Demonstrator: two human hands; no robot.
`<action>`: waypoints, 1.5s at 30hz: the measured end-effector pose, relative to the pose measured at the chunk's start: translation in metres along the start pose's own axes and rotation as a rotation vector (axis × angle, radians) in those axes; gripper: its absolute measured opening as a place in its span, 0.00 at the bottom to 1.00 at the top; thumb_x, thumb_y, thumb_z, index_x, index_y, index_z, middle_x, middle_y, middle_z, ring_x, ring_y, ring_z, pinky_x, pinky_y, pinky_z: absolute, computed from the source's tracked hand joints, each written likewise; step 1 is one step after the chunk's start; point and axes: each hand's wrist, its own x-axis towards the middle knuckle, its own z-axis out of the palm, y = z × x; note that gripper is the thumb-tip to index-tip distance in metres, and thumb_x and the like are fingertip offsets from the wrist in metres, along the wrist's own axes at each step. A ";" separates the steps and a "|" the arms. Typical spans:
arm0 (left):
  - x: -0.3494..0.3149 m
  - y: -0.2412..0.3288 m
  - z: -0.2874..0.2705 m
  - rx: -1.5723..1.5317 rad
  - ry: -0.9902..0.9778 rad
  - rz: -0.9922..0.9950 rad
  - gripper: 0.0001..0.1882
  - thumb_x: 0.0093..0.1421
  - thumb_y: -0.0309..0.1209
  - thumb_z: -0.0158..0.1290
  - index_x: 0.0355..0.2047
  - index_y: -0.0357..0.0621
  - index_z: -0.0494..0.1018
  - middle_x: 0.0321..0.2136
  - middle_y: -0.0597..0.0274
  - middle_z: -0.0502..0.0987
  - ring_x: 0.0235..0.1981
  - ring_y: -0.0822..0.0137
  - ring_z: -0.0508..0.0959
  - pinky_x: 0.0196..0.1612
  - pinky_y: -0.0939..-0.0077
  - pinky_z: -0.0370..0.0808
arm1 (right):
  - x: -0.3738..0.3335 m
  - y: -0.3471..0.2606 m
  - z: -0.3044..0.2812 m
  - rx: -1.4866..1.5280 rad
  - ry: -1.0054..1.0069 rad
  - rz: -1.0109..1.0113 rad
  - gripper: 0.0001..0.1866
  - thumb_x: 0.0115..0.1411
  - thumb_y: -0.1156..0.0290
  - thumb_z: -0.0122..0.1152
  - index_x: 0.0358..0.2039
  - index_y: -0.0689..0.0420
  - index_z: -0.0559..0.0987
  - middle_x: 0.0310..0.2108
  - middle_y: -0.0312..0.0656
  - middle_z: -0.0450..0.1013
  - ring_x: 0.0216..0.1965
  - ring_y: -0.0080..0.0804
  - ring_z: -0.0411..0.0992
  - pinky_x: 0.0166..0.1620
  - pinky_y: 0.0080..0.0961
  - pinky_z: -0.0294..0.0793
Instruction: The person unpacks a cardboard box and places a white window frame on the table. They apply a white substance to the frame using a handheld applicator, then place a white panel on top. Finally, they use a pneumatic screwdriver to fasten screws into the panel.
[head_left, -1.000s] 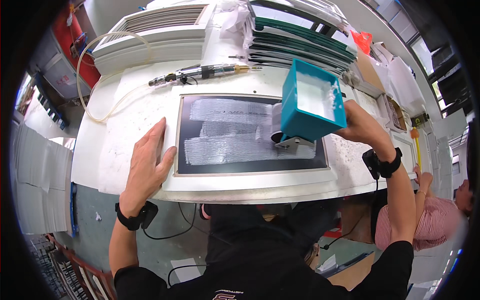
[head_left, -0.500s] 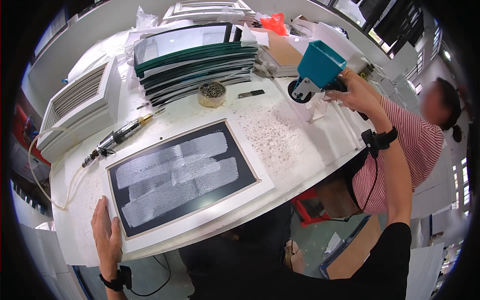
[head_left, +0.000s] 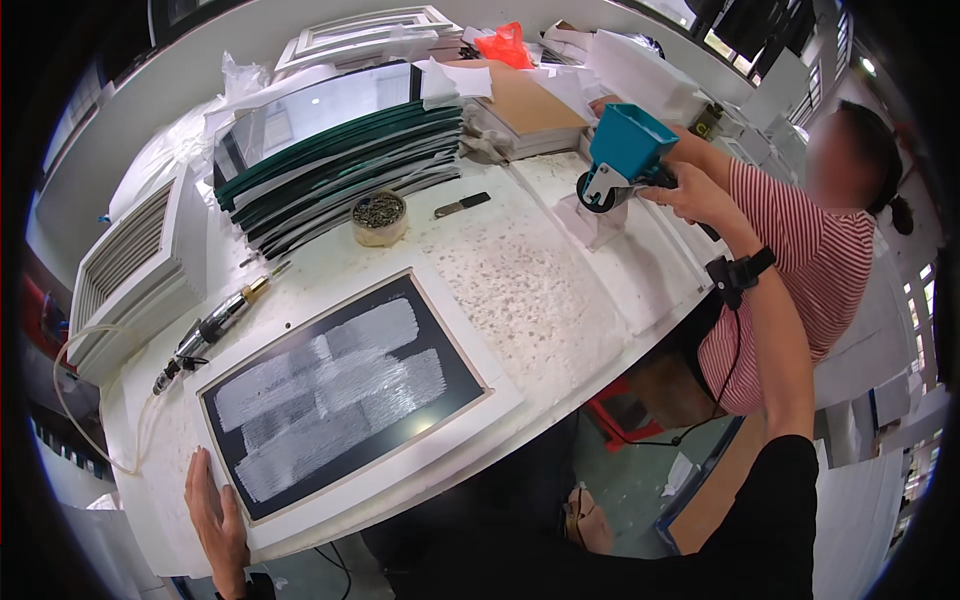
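My right hand (head_left: 690, 193) grips the handle of a teal glue roller (head_left: 620, 150) with a hopper on top and a dark wheel below, held over a small white stand (head_left: 590, 225) at the table's right side. My left hand (head_left: 215, 520) lies flat on the lower left corner of a white picture frame (head_left: 470, 405). The frame holds a black panel (head_left: 340, 390) streaked with white glue bands.
Stacked green-edged panels (head_left: 340, 165), a round tin of screws (head_left: 379, 215), a dark utility knife (head_left: 462, 204), a pneumatic screwdriver (head_left: 215, 325) with hose, and white frames (head_left: 130, 270) crowd the white table (head_left: 530, 290). A person in a red striped shirt (head_left: 810, 260) sits on the right.
My right hand has carried the teal roller away from the black panel to the table's right side and lowered it toward the stand. My left hand stays on the frame.
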 end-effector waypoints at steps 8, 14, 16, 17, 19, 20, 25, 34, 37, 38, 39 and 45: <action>0.000 -0.003 0.002 -0.016 0.015 0.006 0.32 0.64 0.26 0.48 0.70 0.33 0.64 0.70 0.42 0.65 0.73 0.48 0.61 0.76 0.58 0.53 | 0.002 0.012 0.006 0.060 -0.007 -0.009 0.25 0.63 0.58 0.72 0.47 0.67 0.75 0.22 0.32 0.67 0.14 0.18 0.62 0.16 0.21 0.60; 0.001 -0.009 0.006 -0.062 0.016 0.014 0.33 0.64 0.26 0.48 0.70 0.33 0.64 0.70 0.42 0.64 0.74 0.49 0.60 0.76 0.58 0.53 | 0.004 0.022 0.005 0.033 0.012 0.022 0.26 0.62 0.56 0.72 0.47 0.67 0.75 0.23 0.33 0.70 0.15 0.19 0.64 0.17 0.21 0.61; 0.000 -0.008 0.005 -0.061 0.017 0.012 0.33 0.64 0.27 0.48 0.70 0.33 0.64 0.70 0.42 0.64 0.74 0.49 0.60 0.76 0.58 0.53 | 0.003 0.019 0.008 0.028 0.020 0.021 0.26 0.62 0.56 0.72 0.47 0.67 0.75 0.23 0.34 0.70 0.15 0.19 0.64 0.17 0.21 0.62; 0.000 -0.006 0.003 -0.054 0.016 0.011 0.33 0.64 0.27 0.48 0.70 0.33 0.64 0.70 0.42 0.65 0.74 0.49 0.60 0.76 0.58 0.53 | 0.002 0.018 0.009 0.022 0.026 0.022 0.27 0.62 0.56 0.72 0.47 0.67 0.75 0.23 0.34 0.70 0.15 0.19 0.64 0.17 0.21 0.63; 0.000 -0.003 0.003 -0.041 0.010 0.010 0.33 0.64 0.27 0.48 0.70 0.32 0.64 0.70 0.42 0.65 0.73 0.49 0.60 0.76 0.58 0.53 | -0.001 0.018 0.010 0.029 0.040 0.025 0.28 0.61 0.55 0.72 0.48 0.67 0.76 0.22 0.34 0.71 0.15 0.20 0.65 0.17 0.22 0.63; 0.000 -0.002 0.002 -0.033 0.008 0.008 0.33 0.64 0.27 0.48 0.70 0.32 0.64 0.69 0.41 0.65 0.73 0.49 0.60 0.76 0.58 0.53 | -0.002 0.019 0.010 0.043 0.049 0.025 0.29 0.61 0.53 0.73 0.48 0.67 0.77 0.21 0.35 0.71 0.15 0.20 0.65 0.17 0.23 0.62; 0.000 -0.005 0.003 -0.036 0.012 0.010 0.32 0.64 0.26 0.47 0.70 0.32 0.64 0.69 0.41 0.65 0.73 0.48 0.60 0.76 0.58 0.52 | 0.000 0.022 0.011 0.033 0.038 0.034 0.30 0.60 0.53 0.73 0.49 0.68 0.77 0.21 0.35 0.71 0.15 0.21 0.65 0.18 0.24 0.62; -0.001 -0.006 0.002 -0.074 0.002 -0.011 0.33 0.63 0.23 0.47 0.70 0.32 0.63 0.70 0.42 0.63 0.74 0.50 0.60 0.76 0.58 0.53 | -0.001 0.030 0.018 -0.026 0.030 0.052 0.34 0.60 0.51 0.72 0.55 0.67 0.77 0.23 0.37 0.73 0.17 0.23 0.65 0.20 0.26 0.64; 0.000 -0.004 0.003 -0.078 -0.005 -0.009 0.33 0.63 0.22 0.47 0.70 0.32 0.63 0.70 0.41 0.63 0.74 0.49 0.60 0.76 0.58 0.53 | -0.005 0.031 0.021 -0.045 0.064 0.063 0.34 0.60 0.50 0.71 0.54 0.67 0.77 0.25 0.39 0.74 0.18 0.24 0.66 0.20 0.26 0.65; 0.000 -0.001 0.004 -0.085 -0.012 -0.014 0.33 0.63 0.22 0.47 0.70 0.32 0.63 0.70 0.42 0.63 0.74 0.49 0.60 0.76 0.58 0.53 | -0.005 0.031 0.019 -0.059 0.050 0.072 0.33 0.60 0.51 0.71 0.54 0.67 0.77 0.26 0.40 0.75 0.18 0.25 0.68 0.21 0.27 0.66; 0.000 0.003 0.001 -0.083 -0.012 -0.016 0.32 0.63 0.22 0.47 0.70 0.32 0.64 0.70 0.42 0.64 0.74 0.49 0.60 0.76 0.58 0.53 | -0.005 0.030 0.019 -0.063 0.039 0.076 0.33 0.61 0.51 0.70 0.54 0.67 0.77 0.26 0.41 0.76 0.19 0.26 0.69 0.21 0.27 0.67; 0.003 -0.013 -0.005 -0.084 -0.054 0.026 0.32 0.63 0.22 0.48 0.70 0.33 0.64 0.69 0.42 0.66 0.73 0.49 0.61 0.75 0.59 0.55 | 0.004 0.023 0.028 -0.135 0.052 -0.002 0.28 0.63 0.53 0.68 0.48 0.69 0.78 0.30 0.47 0.79 0.25 0.37 0.78 0.24 0.35 0.75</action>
